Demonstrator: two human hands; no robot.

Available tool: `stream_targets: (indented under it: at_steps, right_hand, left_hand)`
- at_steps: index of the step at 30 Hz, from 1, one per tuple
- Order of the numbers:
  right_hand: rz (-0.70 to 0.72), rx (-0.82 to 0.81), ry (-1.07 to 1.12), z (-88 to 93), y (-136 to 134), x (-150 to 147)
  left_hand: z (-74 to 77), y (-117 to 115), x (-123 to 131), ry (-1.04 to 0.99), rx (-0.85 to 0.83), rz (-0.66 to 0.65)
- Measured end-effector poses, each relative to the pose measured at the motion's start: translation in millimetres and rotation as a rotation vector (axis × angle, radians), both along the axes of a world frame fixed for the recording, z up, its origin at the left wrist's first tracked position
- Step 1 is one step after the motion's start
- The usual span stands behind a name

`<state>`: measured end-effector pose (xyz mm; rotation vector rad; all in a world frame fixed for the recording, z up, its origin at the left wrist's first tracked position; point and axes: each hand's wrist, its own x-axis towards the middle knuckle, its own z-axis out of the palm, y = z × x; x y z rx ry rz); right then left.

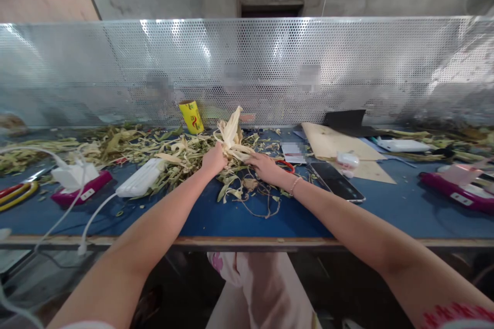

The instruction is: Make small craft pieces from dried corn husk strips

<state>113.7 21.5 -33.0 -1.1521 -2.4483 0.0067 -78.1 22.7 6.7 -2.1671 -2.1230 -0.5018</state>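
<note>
My left hand is closed round the base of a bundle of pale dry corn husks that stands up over the blue table. My right hand grips the same bundle from the right side, fingers pinched on the husk leaves. A bracelet sits on my right wrist. Loose husk scraps and stringy bits lie on the table just below both hands. A heap of dry husks spreads to the left of the bundle.
A yellow roll stands by the perforated metal screen. A white power bank with cables lies at left, a black phone, red scissors and cardboard at right. Pink devices sit at both sides.
</note>
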Motion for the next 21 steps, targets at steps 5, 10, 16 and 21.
stream_targets:
  at_steps: [5,10,16,21]
  right_hand:
    - [-0.035,-0.03,-0.014,3.1,-6,-1]
    - [-0.071,0.118,-0.012,4.9,-11,-2]
    - [-0.09,0.365,-0.036,12.5,-18,0]
    - [0.009,0.41,-0.081,18.1,-23,-3]
  left_hand:
    - [6.0,-6,4,0.025,0.121,-0.021]
    - [9.0,-8,10,-0.006,0.238,-0.111]
    - [-3.4,-9,16,-0.142,0.295,-0.385]
    - [-12.3,-4,15,-0.301,0.326,-0.51]
